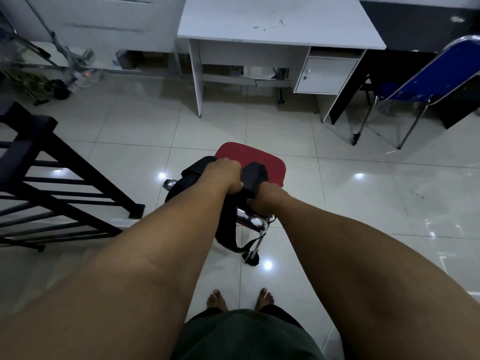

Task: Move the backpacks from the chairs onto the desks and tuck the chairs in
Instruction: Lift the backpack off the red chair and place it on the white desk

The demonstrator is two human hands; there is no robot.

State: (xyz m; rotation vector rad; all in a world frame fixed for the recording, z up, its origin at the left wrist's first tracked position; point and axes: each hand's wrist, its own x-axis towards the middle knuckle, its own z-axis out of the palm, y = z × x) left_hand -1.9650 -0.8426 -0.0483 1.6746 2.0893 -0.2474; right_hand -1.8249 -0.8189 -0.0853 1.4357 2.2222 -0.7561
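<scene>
A black backpack [226, 224] hangs over the back of a red chair [262, 162] that stands on the tiled floor right in front of me. My left hand [227, 175] is closed on the top of the backpack. My right hand [262, 201] grips the backpack lower down, near the chair's chrome back rail [250, 220]; its fingers are partly hidden. A strap dangles down to the floor. The white desk [275, 24] stands beyond the chair, its top bare. At the right, a blue chair [426, 84] sits partly under a black desk [415, 19].
A black metal stair railing [59, 178] runs along the left. Metal frames, cables and a small plant [28, 81] lie at the far left by the wall. The white desk has a small cabinet [324, 74] on its right side. My bare feet [240, 298] stand on the tiles.
</scene>
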